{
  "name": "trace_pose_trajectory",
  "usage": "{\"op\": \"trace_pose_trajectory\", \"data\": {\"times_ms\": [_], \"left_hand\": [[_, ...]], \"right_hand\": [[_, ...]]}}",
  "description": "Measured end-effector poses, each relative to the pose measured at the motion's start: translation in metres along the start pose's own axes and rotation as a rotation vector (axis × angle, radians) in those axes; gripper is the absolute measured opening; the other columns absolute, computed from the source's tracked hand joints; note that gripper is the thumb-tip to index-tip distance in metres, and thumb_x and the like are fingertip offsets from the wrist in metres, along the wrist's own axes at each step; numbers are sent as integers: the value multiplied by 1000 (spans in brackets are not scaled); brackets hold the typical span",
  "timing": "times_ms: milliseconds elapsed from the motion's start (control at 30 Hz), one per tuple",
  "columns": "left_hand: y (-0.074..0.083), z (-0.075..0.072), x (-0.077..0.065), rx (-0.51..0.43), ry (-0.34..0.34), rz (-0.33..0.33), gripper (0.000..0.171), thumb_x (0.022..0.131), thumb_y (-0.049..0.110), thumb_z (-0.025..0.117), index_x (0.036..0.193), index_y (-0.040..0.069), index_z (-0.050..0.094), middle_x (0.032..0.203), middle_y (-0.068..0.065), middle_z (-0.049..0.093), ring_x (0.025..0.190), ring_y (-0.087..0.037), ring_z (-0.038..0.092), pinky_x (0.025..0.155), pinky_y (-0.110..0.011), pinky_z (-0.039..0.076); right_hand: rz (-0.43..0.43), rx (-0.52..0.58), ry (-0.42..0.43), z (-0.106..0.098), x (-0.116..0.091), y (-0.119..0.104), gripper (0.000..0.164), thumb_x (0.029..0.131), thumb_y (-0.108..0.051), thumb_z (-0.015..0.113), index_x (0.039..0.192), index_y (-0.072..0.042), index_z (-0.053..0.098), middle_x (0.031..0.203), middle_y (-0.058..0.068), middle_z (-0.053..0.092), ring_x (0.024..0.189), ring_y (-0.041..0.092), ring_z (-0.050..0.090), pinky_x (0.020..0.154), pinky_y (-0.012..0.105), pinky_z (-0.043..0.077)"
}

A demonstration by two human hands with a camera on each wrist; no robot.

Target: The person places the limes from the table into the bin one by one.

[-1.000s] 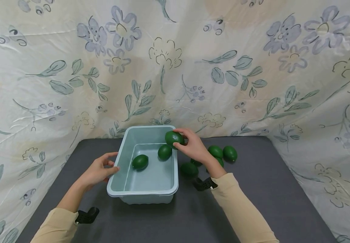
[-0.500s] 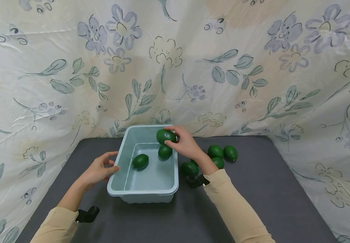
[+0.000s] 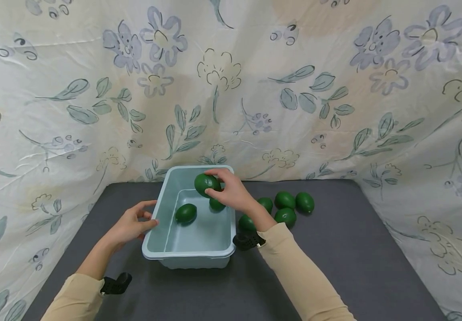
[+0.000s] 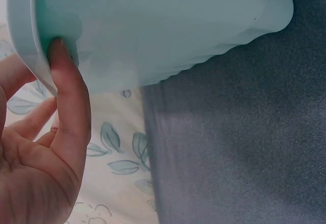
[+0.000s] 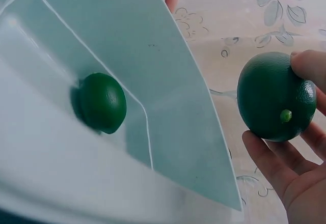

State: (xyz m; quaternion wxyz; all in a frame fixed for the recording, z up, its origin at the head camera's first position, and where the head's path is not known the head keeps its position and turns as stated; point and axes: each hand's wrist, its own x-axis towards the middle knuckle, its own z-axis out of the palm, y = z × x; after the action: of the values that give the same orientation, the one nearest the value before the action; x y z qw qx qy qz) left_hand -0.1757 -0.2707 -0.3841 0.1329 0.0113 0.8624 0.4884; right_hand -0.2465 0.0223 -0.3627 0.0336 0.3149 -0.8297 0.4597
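A pale blue-green plastic tub (image 3: 192,255) sits on the dark grey table, with two dark green avocados inside. One avocado (image 3: 186,214) lies left of centre; another (image 3: 216,204) shows partly behind my right hand. My left hand (image 3: 132,224) pinches the tub's left rim between thumb and fingers, as the left wrist view (image 4: 38,86) also shows. Over the back of the tub, my right hand (image 3: 232,192) grips a third avocado (image 3: 206,184) by its sides. The right wrist view shows this avocado (image 5: 272,99) with its small light green stem nub.
Right of the tub, several more avocados (image 3: 285,217) lie grouped on the table (image 3: 335,267), some partly behind my right forearm. A floral cloth (image 3: 255,89) hangs behind the table and down its sides.
My right hand has carried its avocado leftward from the tub's right rim to over the back of the tub. My left hand has stayed on the left rim.
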Motion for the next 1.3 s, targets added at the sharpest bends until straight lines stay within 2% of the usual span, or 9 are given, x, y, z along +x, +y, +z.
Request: {"op": "trace_pose_trajectory", "data": {"times_ms": [167, 300, 467, 600, 733, 967, 1300], "left_hand": [[0, 0, 0, 1, -3, -3, 68, 88, 15, 62, 144, 8, 24, 101, -17, 52, 79, -21, 60, 63, -38, 55], [1, 0, 0, 0, -6, 7, 68, 88, 15, 62, 144, 7, 23, 101, -17, 52, 80, -21, 59, 63, -38, 54], [3, 0, -1, -5, -4, 9, 69, 88, 14, 61, 144, 7, 22, 101, -17, 52, 80, -21, 59, 63, -38, 54], [3, 0, -1, -8, -1, 6, 68, 88, 13, 61, 144, 6, 23, 101, -17, 52, 80, -21, 59, 63, -38, 55], [3, 0, -1, -6, -3, 6, 68, 88, 13, 61, 144, 6, 23, 101, -18, 52, 80, -21, 59, 63, -39, 55], [4, 1, -1, 4, 0, 5, 68, 88, 14, 61, 144, 7, 23, 101, -18, 51, 79, -21, 59, 62, -39, 55], [1, 1, 0, 0, 1, 12, 67, 88, 13, 62, 143, 7, 24, 100, -18, 51, 78, -21, 59, 63, -38, 55]], "right_hand": [[1, 1, -13, 6, 2, -3, 46, 86, -19, 66, 129, -14, 50, 127, 6, 47, 104, 19, 54, 76, 26, 51], [-4, 17, -23, 9, 3, -6, 46, 85, -18, 66, 129, -14, 51, 126, 6, 47, 103, 18, 53, 74, 25, 50], [-19, 29, -45, 10, 4, -7, 47, 86, -18, 65, 129, -12, 50, 127, 6, 47, 103, 19, 53, 76, 27, 50], [-35, -12, -74, 9, 3, -5, 50, 87, -22, 64, 133, -14, 47, 133, 5, 45, 116, 21, 49, 91, 34, 45], [-34, -57, -83, 6, 2, -3, 52, 89, -28, 62, 137, -20, 43, 140, -1, 40, 128, 15, 39, 101, 36, 37], [-7, -15, -57, -3, -5, 0, 51, 89, -29, 61, 136, -24, 44, 139, -4, 40, 126, 16, 42, 94, 40, 43], [-21, -7, 4, -15, -20, 15, 51, 89, -25, 61, 136, -20, 44, 134, -2, 45, 120, 18, 46, 94, 40, 44]]}}
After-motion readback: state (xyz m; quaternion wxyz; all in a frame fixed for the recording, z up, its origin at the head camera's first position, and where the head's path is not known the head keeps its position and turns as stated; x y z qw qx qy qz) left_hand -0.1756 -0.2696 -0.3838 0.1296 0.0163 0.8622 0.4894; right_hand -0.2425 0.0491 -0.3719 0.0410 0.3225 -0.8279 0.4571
